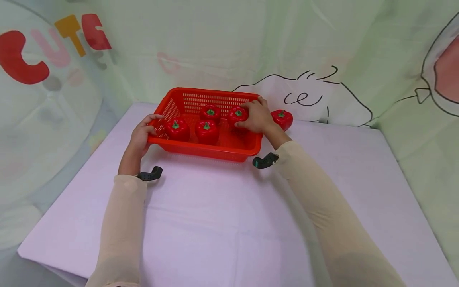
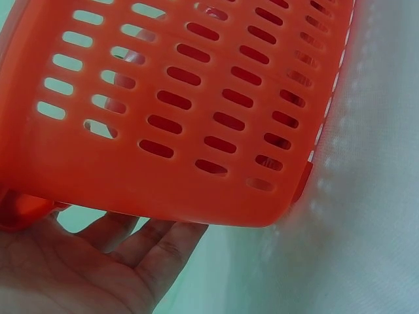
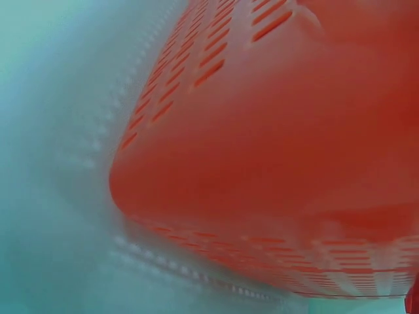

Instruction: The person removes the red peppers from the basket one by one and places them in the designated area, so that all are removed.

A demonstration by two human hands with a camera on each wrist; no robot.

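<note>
Basket [image 1: 215, 149] on lilac surface [image 1: 222, 223], left hand [image 1: 142, 133] curled on its left rim, probably steadying it; right hand [image 1: 257, 116] gripping pepper [image 1: 237, 114] inside; spare pepper [image 1: 282, 118] outside, right

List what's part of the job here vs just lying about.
In the job:
- red basket, left hand gripping its left rim
- pepper in the basket under the right hand
- three more peppers in the basket
- pepper outside the basket

Lying about:
- lilac tablecloth
- cartoon backdrop
</note>
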